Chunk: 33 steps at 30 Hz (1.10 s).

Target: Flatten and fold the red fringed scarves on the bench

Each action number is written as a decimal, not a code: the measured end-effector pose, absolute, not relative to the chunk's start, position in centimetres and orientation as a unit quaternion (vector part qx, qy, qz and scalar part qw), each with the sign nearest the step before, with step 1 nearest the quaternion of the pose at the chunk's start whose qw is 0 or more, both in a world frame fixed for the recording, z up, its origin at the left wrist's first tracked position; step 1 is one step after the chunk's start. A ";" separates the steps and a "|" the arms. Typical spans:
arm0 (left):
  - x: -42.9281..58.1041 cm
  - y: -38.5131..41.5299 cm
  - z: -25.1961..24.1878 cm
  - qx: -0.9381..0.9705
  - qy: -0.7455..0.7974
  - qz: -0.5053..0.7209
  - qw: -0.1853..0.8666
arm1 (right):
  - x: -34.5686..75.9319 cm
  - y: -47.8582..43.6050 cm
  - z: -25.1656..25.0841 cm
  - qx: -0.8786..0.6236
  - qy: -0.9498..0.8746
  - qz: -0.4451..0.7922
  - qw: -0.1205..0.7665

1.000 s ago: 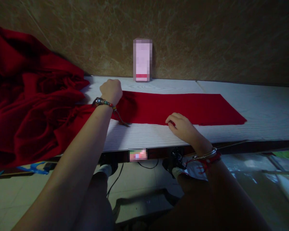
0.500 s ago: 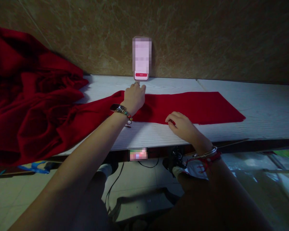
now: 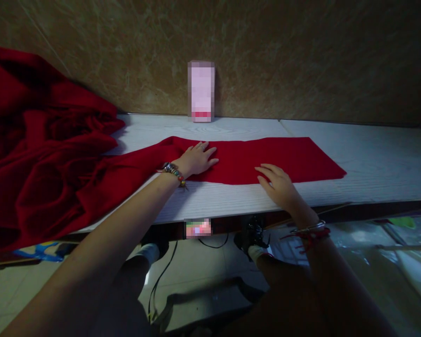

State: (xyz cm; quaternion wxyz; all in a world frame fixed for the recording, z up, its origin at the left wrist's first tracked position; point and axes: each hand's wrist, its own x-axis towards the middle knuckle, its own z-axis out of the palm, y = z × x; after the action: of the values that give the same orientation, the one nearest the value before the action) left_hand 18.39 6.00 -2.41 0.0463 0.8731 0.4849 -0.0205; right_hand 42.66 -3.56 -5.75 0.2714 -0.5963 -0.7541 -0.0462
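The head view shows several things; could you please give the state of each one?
Red strip, mostly flat
Red pile, bunched and wrinkled
Left hand, open, spread over the red strip
Right hand, open, slightly curved, at the red strip's near edge
Phone, leaning against the wall, lit, content blurred
Lower screen, lit, content blurred

An indoor room, exact kind unclear: long white wood-grain bench (image 3: 382, 159) against far brown marbled wall (image 3: 301, 56), pale tiled floor (image 3: 14, 290) near.

No text legible; phone screen (image 3: 201, 90) pixelated, unreadable.
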 end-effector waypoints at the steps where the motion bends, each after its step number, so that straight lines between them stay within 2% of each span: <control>1: 18.4 5.8 -2.6 0.874 0.484 -0.001 0.040 | 42.8 -3.6 -5.9 -0.602 -0.755 -0.044 0.257; 7: 17.2 4.7 -3.5 0.880 0.468 0.072 0.042 | 42.7 -4.1 -5.5 -0.621 -0.756 -0.020 0.206; 20: 17.5 3.0 -1.5 0.855 0.503 -0.043 0.114 | 41.2 -3.3 -3.9 -0.682 -0.698 -0.038 0.214; 24: 18.0 2.6 -0.6 0.832 0.533 -0.058 0.142 | 38.8 -2.9 -3.6 -0.644 -0.726 -0.062 0.232; 30: 17.7 2.7 -0.9 0.804 0.572 -0.073 0.143 | 37.2 -2.5 -4.3 -0.655 -0.751 -0.009 0.085; 33: 17.6 2.8 -1.2 0.799 0.578 -0.087 0.142 | 37.8 -2.3 -4.5 -0.663 -0.745 -0.003 0.073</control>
State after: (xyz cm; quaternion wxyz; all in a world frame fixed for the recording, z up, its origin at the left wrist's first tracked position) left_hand 17.63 2.83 -1.21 0.1424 0.7987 0.5782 -0.0871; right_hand 37.78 -2.30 -4.49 0.0730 -0.6629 -0.7451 -0.0029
